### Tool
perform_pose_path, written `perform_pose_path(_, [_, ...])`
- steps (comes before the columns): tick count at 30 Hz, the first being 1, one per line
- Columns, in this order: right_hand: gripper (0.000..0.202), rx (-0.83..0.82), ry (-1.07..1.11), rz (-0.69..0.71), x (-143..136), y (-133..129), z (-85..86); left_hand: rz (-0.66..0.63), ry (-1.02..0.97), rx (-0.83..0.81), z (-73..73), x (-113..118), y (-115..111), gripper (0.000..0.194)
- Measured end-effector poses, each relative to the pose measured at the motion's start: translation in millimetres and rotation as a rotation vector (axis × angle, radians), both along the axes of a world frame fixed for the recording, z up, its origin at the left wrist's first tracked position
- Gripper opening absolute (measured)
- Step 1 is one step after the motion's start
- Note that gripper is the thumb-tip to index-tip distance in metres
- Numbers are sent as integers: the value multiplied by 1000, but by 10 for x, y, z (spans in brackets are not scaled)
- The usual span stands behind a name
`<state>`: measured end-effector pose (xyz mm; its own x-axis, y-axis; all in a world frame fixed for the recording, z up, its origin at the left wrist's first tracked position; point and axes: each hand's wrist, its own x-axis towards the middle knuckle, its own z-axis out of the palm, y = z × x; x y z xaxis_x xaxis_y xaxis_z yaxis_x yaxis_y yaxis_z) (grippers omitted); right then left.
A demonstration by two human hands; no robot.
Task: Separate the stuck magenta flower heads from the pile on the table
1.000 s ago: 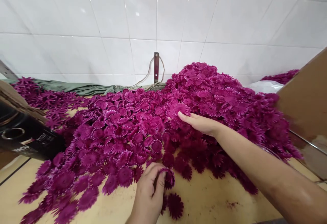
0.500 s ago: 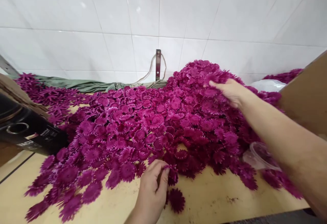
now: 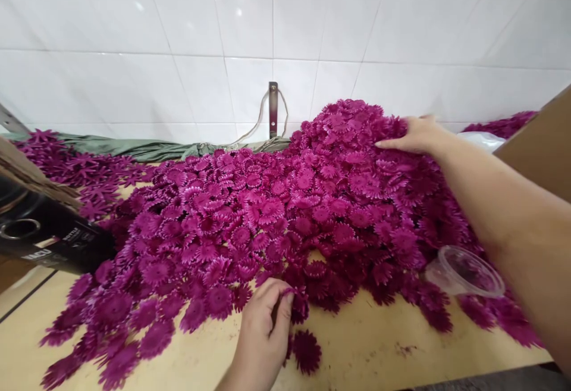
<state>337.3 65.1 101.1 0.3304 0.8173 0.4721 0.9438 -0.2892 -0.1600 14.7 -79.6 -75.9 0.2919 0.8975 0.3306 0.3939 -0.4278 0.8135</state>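
A big heap of magenta artificial flower heads point(image 3: 267, 206) with fringed petals spreads over the pale wooden table point(image 3: 357, 343). Low in the middle, my left hand point(image 3: 265, 319) pinches a magenta flower point(image 3: 300, 305) between thumb and fingers; part of it is hidden by the hand. Just below that lies a loose single flower point(image 3: 307, 352). My right hand point(image 3: 417, 135) reaches far over to the upper right side of the heap. Its thumb and fingers are spread apart against the flowers, and the fingertips are partly hidden.
A clear plastic cup point(image 3: 466, 272) lies tilted under my right forearm. On the left leans a black cylinder point(image 3: 53, 230) beside cardboard point(image 3: 31, 174). A cardboard box point(image 3: 539, 147) stands at right. Behind are green cloth point(image 3: 134, 147) and a wall-mounted metal bracket point(image 3: 273, 111).
My right hand has moved a little right and up along the heap, and its fingers have spread. My left hand keeps its pinch on the flower in nearly the same spot.
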Motion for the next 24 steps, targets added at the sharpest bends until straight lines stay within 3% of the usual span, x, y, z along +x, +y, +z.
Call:
perform_pose_path(2, [71, 0, 2, -120, -232, -187, 30, -6, -11, 3, -1, 0, -3, 20])
perform_pose_path(3, [65, 37, -13, -117, -383, -308, 11, -10, -18, 5, -1, -1, -3, 19])
perform_pose_path(4, [60, 68, -41, -46, -549, -440, -41, -12, -25, 6, 1, -3, -4, 18])
perform_pose_path(6, [30, 76, -164, 246, -888, -709, -255, -17, -33, 2, 8, -6, -5, 18])
perform_pose_path(8, [19, -232, -233, 569, -1172, -938, -576, -21, -30, -6, 17, -8, -7, 19])
perform_pose_path(9, [16, -379, -257, 658, -1274, -1022, -747, -23, -25, -9, 22, -7, -9, 19])
perform_pose_path(12, [20, -594, -355, 654, -1405, -1132, -1155, -23, -22, -8, 33, -2, -17, 20])
perform_pose_path(14, [31, -642, -373, 617, -1380, -1107, -1280, -19, -27, -6, 36, 1, -20, 20])
perform_pose_path(17, [34, -654, -307, 602, -1288, -1016, -1287, -15, -30, -9, 35, 1, -19, 21])
perform_pose_path(21, [23, -615, -245, 535, -1200, -937, -1171, -14, -33, -9, 39, -6, -11, 22])
perform_pose_path(24, [22, -504, -217, 528, -1185, -942, -1119, -14, -38, -14, 55, -8, -13, 21])
